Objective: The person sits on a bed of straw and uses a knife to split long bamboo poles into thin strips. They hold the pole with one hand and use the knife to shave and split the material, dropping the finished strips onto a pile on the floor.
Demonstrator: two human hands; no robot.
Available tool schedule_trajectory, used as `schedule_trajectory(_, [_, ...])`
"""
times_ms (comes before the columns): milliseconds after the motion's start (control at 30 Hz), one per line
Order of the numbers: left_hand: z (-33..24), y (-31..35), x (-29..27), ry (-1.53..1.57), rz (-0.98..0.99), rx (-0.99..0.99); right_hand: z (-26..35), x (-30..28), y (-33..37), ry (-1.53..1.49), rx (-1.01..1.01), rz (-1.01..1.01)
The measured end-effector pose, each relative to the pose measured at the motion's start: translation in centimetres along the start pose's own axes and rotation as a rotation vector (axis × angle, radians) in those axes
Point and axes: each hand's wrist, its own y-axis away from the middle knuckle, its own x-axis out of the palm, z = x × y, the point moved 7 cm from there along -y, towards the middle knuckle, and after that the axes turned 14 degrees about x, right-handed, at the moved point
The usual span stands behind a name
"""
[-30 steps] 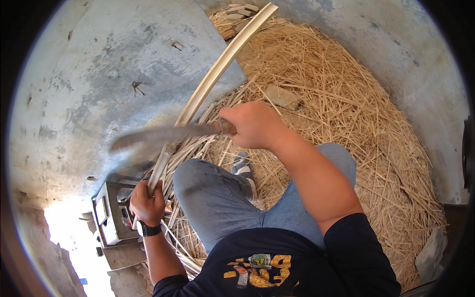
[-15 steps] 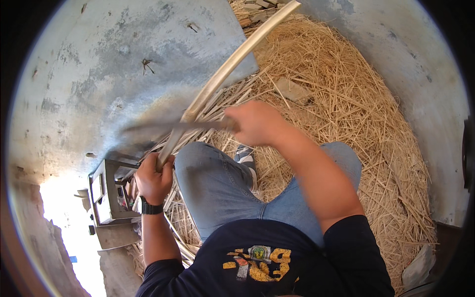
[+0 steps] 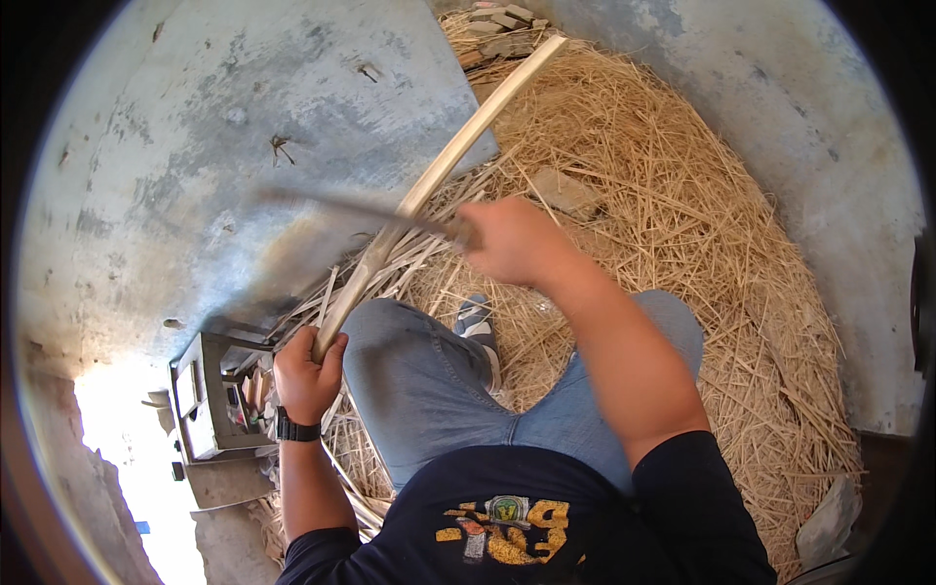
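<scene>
A long pale strip of split wood or bamboo (image 3: 456, 151) slants up and to the right from beside my left knee. Its lower end is gripped in my left hand (image 3: 306, 375), fingers wrapped round it. My right hand (image 3: 517, 242) is closed on the handle of a long-bladed knife (image 3: 341, 204), which points left and is smeared by motion. The blade lies across the middle of the strip in the picture; whether it touches the strip I cannot tell.
A heap of straw-like shavings (image 3: 673, 175) covers the floor ahead and to the right. Thin strips (image 3: 405, 268) lie beyond my left knee. A worn blue-grey wall (image 3: 195, 127) rises at left, above a small open-framed box (image 3: 210, 395). A brick-like block (image 3: 565, 192) sits among the shavings.
The strip looked more bowed before; now it is straighter and its far end sits lower. The knife's tip has swung upward. My left hand has dropped slightly.
</scene>
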Motion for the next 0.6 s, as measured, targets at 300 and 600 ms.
schedule_trajectory(300, [2.0, 3.2, -2.4, -0.053, 0.016, 0.039, -5.4, -4.4, -1.9, -0.216, 0.190, -0.159])
schedule_trajectory(600, [0.7, 2.6, -1.6, -0.158, -0.061, 0.076, 2.0, 2.1, 0.8, 0.237, -0.152, 0.106])
